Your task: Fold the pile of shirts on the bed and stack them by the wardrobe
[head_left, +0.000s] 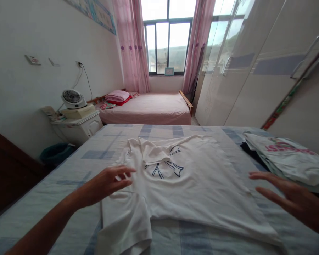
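A white T-shirt (196,191) with a dark blue line print lies spread sideways on the bed. One sleeve is folded over part of the print, and the other sleeve points toward me at the lower left. My left hand (114,182) hovers over the shirt's left part, fingers apart and slightly curled, with nothing in them. Off the shirt's right edge, my right hand (284,193) is held in the air with fingers spread, also holding nothing.
The bed (95,156) has a blue-and-white checked sheet. At its right lies a stack of folded clothes (287,156), beside white wardrobes (244,88). A cabinet (79,127) with a fan (73,98) stands at the left. Behind is a second, pink bed (154,108).
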Available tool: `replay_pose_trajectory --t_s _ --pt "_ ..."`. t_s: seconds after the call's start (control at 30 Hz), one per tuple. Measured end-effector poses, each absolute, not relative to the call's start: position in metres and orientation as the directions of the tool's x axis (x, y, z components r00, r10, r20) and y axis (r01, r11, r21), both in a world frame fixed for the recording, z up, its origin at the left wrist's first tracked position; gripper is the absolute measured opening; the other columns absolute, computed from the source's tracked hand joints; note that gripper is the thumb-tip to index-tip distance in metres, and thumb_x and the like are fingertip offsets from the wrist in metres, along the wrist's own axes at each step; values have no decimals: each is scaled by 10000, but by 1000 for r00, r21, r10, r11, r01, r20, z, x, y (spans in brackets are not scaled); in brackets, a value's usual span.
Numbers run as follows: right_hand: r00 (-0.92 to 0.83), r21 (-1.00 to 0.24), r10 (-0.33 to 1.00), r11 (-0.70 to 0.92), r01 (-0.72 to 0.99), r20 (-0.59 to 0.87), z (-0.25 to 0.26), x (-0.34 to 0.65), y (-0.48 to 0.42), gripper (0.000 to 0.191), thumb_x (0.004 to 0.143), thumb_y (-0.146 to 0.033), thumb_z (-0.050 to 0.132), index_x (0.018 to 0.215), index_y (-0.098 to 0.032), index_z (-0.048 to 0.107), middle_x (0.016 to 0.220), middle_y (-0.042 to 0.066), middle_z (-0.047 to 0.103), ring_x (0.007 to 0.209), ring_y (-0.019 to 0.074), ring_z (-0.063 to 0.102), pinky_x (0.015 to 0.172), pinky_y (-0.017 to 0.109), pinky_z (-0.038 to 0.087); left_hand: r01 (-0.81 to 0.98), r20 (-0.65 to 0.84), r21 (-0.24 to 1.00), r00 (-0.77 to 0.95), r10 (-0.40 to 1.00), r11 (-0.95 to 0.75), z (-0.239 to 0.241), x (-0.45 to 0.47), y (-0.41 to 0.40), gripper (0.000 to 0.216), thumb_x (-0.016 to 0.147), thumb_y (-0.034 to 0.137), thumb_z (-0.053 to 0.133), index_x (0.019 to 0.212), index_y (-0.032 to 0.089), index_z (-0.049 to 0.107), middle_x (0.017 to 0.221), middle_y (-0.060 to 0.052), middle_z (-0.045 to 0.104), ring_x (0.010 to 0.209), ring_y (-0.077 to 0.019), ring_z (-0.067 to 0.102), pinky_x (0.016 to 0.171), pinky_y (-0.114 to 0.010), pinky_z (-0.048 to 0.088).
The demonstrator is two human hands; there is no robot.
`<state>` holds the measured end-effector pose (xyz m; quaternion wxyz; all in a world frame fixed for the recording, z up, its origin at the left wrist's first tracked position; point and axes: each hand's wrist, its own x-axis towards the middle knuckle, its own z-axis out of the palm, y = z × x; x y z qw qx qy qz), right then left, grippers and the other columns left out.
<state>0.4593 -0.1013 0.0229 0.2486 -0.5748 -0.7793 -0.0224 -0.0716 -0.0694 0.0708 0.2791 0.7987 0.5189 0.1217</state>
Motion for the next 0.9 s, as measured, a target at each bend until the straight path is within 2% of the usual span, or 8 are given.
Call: replay_pose_trajectory --t_s 0.13,0.2,0.3,0.43,0.63,0.7,0.77,0.9 --pt "-229 -276 917 323 905 326 28 424 -32 436 874 -510 436 1230 -286 549 1288 44 595 1173 262 565 993 438 451 819 87 298 488 868 -490 47 -38 -16 471 810 197 534 1280 231 544 1295 -94 533 909 -170 631 849 -305 498" --pt "-194 -251 926 281 926 323 13 409 -4 471 886 -487 389 1258 -234 531 1341 88 547 1224 269 520 990 466 435 856 82 176 480 873 -487 35 -27 3 518 775 136 525 1284 234 537 1343 -105 491 985 -211 621 855 -328 489" --pt "-134 -189 943 197 962 303 -21 399 18 467 894 -443 351 1247 -210 550 1346 112 541 1228 270 514 941 467 457 865 21 142 483 875 -481 26 -17 20 397 785 156 507 1156 238 620 1252 -92 558 966 -233 629 810 -330 485" --pt "-157 -99 924 203 974 348 -52 401 20 445 907 -407 338 1209 -200 592 1331 107 556 1226 245 512 984 418 423 841 -62 233 514 855 -489 31 -16 40 233 835 229 473 776 193 696 943 -61 664 848 -197 641 775 -294 471" --pt "-167 -86 914 212 973 369 -52 404 18 426 919 -390 343 1208 -206 596 1322 95 565 1218 230 516 996 397 412 799 -220 503 485 846 -328 52 -30 105 54 640 203 704 634 152 688 527 8 617 521 -142 605 551 -235 487" --pt "-162 -91 915 209 974 369 -52 404 18 425 919 -391 347 1211 -205 593 1320 97 566 1219 234 515 996 405 411 763 -152 588 430 890 -268 61 -28 132 119 671 239 720 674 124 686 586 -15 647 562 -144 624 582 -250 514" --pt "-162 -98 915 212 972 369 -52 404 19 425 917 -393 352 1210 -202 594 1320 100 566 1221 235 514 999 408 410 711 -4 663 317 948 -235 70 -21 156 207 800 305 641 852 108 679 791 -57 689 708 -150 652 684 -289 539" --pt "-161 -109 916 214 971 367 -52 403 18 422 916 -390 357 1216 -207 592 1323 98 564 1217 237 518 996 416 414 646 260 728 49 964 -229 74 -3 178 347 901 345 535 1186 147 547 1218 -105 575 1045 -211 593 870 -426 514"
